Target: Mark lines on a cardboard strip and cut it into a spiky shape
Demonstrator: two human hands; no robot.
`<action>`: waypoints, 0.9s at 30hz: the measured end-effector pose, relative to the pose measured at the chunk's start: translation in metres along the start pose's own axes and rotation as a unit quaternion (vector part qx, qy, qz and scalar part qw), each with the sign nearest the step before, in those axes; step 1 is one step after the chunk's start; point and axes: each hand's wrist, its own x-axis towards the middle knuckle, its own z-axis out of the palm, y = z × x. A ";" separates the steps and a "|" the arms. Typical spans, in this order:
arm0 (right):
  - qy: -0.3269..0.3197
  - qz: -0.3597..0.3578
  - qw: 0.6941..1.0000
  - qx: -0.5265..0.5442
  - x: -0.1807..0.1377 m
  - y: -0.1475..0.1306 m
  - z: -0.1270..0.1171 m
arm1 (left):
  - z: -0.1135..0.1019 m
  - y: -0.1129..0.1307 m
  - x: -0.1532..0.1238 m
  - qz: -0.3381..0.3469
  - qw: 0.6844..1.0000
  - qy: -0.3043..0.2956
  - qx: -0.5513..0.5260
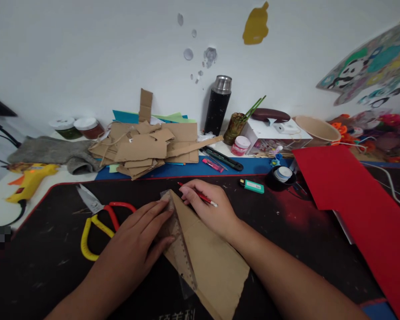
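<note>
A piece of brown cardboard (pixel 213 262) lies on the dark mat in front of me. Across its left side rests a clear ruler (pixel 183 255), slanting down from the cardboard's top corner. My left hand (pixel 143 235) lies flat with its fingers spread, pressing on the ruler. My right hand (pixel 210 206) is closed round a red pencil (pixel 203 197) near the cardboard's upper edge, the pencil's tip pointing left and its eraser end right. Scissors (pixel 103 215) with red and yellow handles lie partly open just left of my left hand.
Cardboard scraps (pixel 143 146) are heaped at the back, beside a black thermos (pixel 217 106). A yellow glue gun (pixel 31 180) lies at left. A green lighter (pixel 252 186), a black cup (pixel 280 178) and red sheets (pixel 353 209) are to the right. A box cutter (pixel 223 158) lies behind.
</note>
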 end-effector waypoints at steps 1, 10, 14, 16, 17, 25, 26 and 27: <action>0.000 0.001 1.000 -0.001 0.000 0.000 0.000 | 0.000 0.000 0.000 -0.001 1.000 0.001 -0.002; -0.002 0.000 1.000 -0.006 0.000 -0.002 -0.001 | 0.001 -0.001 -0.001 -0.005 1.000 0.003 -0.007; -0.003 -0.002 1.000 -0.006 0.000 -0.001 -0.001 | 0.000 -0.001 0.000 0.001 1.000 -0.002 -0.001; -0.004 0.000 1.000 -0.005 0.000 -0.001 -0.001 | 0.000 -0.001 0.000 0.000 1.000 -0.005 -0.002; -0.005 0.001 1.000 -0.006 0.000 -0.002 -0.001 | 0.000 -0.001 0.000 -0.001 1.000 -0.006 -0.004; -0.012 0.005 1.000 -0.001 0.000 -0.002 -0.002 | -0.002 0.000 0.000 -0.009 1.000 -0.017 -0.019; -0.013 0.007 1.000 -0.001 0.000 -0.002 -0.002 | -0.003 0.000 0.000 -0.009 1.000 -0.015 -0.020; -0.013 0.009 1.000 -0.001 0.001 -0.002 -0.002 | -0.003 0.000 0.000 -0.010 1.000 -0.014 -0.021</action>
